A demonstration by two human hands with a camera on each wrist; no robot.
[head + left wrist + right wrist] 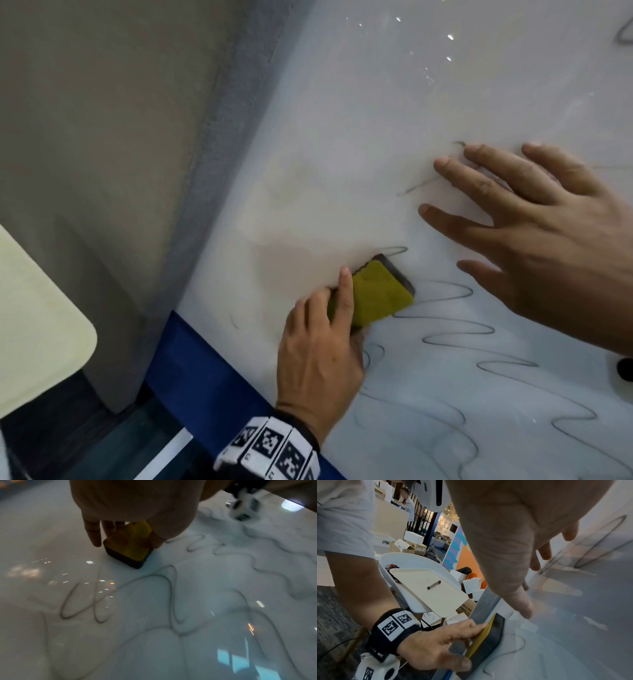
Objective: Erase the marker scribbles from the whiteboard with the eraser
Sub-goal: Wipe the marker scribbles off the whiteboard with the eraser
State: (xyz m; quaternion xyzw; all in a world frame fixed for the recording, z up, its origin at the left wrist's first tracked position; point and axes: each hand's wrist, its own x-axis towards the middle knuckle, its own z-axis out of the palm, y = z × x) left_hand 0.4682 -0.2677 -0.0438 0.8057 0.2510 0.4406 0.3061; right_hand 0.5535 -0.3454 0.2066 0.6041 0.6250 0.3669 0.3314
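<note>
- Left hand (320,356) grips the eraser (376,293) flat against the whiteboard (342,137), near its lower left corner.
- Right hand (548,246), fingers spread, braces the board.
- Press evenly; sweep right across the remaining scribbles (445,329).

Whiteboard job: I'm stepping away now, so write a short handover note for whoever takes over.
Left hand grips the yellow eraser, its dark pad flat on the whiteboard.
Right hand is open, fingers spread flat on the board, right of the eraser.
Done: the patch up and left of the eraser looks wiped, slightly smudged.
Left: looping marker scribbles below and right of the eraser, faint strokes by the right fingertips, one mark at the top right corner.
</note>
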